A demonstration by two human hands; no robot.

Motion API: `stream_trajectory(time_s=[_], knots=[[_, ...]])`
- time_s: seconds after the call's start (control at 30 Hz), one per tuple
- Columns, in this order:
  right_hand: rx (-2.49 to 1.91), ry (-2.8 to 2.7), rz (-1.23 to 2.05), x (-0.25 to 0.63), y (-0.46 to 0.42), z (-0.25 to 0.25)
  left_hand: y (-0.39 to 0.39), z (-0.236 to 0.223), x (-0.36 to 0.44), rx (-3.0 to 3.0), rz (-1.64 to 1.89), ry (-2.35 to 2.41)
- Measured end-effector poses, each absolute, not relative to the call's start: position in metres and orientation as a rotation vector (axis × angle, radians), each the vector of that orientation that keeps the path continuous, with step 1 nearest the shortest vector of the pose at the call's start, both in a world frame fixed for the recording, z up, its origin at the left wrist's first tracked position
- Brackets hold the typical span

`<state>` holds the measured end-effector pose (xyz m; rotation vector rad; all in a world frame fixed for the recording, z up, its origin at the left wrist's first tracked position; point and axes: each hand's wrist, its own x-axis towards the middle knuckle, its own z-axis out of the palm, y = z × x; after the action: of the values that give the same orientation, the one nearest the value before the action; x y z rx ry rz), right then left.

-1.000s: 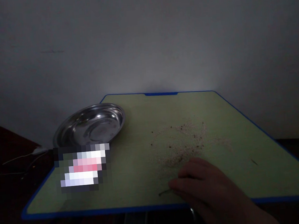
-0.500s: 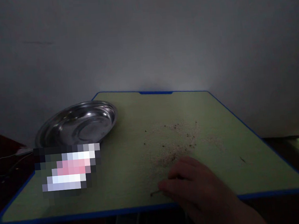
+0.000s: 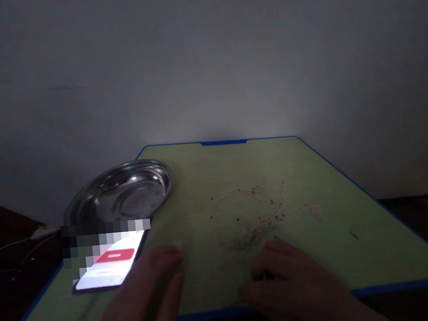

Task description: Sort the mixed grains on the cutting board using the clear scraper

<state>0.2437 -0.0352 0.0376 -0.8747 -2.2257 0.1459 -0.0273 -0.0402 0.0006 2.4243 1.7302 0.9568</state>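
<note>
Beige grains (image 3: 259, 225) are spread on the table (image 3: 390, 255), perhaps for easier seeing. Nearer than these grains, the left hand (image 3: 144, 286) is parted in its grip; for the curled right hand (image 3: 297, 280), grip cannot be told.

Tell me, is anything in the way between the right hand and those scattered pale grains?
Nothing visible: the right hand is beside the near edge of the pale grains, with no object between, though contact is too dim to judge. The smartphone and steel basin lie off to the left.
</note>
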Motion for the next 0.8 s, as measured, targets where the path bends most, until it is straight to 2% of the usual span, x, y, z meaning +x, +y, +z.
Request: stream_trajectory(time_s=[0.2, 0.8], knots=[[-0.839, -2.184, 0.114, 0.234, -0.031, 0.037, -0.011, 0.009, -0.004, 2.620, 0.842, 1.663], [-0.850, -2.211, 0.184, 0.246, -0.033, 0.041, -0.015, 0.001, -0.005, 2.747, 0.830, 1.721]])
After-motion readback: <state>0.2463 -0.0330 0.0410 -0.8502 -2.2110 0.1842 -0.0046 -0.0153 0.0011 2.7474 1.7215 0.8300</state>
